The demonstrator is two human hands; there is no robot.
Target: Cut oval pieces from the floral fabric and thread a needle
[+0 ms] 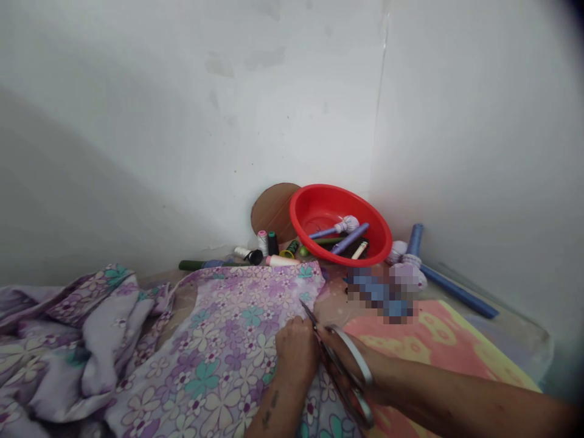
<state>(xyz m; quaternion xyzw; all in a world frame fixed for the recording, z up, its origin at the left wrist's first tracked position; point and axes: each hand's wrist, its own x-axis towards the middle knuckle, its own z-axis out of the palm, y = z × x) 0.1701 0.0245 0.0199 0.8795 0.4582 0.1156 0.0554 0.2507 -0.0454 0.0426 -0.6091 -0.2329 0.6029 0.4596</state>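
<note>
Two hands work at lower centre of the frame. Left hand (296, 351) rests curled on lilac floral fabric (219, 359); whether its fingers pinch the cloth, cannot tell. Right hand (353, 353) closes around steel scissors (340, 371), tips at the fabric's edge. Upper centre, red plastic basin (319, 193) holds blue-and-lilac fabric rolls; thread spools (267, 243) stand just left of it.
</note>
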